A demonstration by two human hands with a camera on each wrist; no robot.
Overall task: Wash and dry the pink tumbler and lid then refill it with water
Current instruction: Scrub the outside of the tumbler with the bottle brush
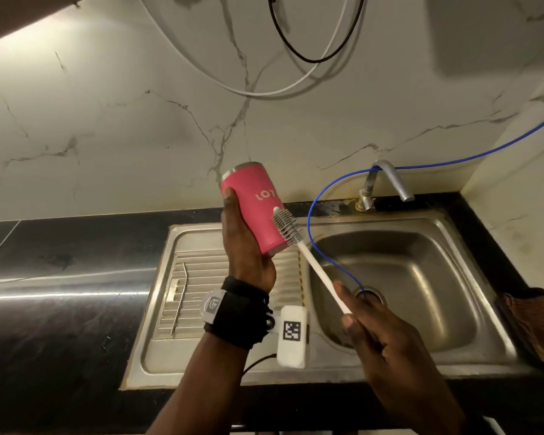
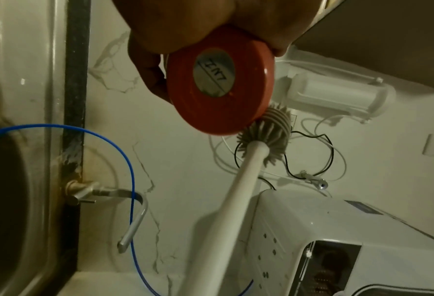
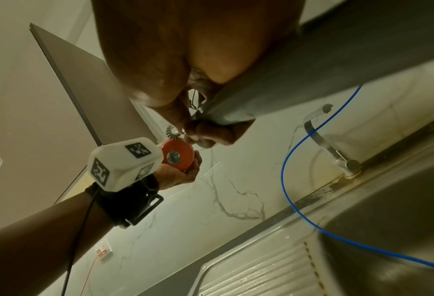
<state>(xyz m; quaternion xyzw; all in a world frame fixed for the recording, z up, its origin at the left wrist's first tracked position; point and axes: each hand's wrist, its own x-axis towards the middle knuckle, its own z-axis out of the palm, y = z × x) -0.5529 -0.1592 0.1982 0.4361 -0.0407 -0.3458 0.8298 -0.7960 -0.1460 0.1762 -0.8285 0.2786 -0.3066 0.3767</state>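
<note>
**Tumbler held over drainboard, brush against its side**

Left hand [image 1: 245, 246] wraps the pink tumbler [image 1: 255, 208], fingers curled round the body; tumbler tilted, steel rim up toward the wall, base down, raised above the ribbed drainboard [image 1: 201, 268]. Right hand [image 1: 387, 340] grips the white handle of the bottle brush [image 1: 299, 243]; grey bristle head lies against the tumbler's right side near the base. Sink basin [image 1: 421, 277] open below right; faucet [image 1: 390, 180] at its back edge, well apart from both hands. Blue tube [image 1: 311, 233] loops just beside the brush into the drain. Metal straw [image 1: 179, 296] on the drainboard's left part. Black tabletop [image 1: 60, 262] left of the sink. Lid not seen
</note>
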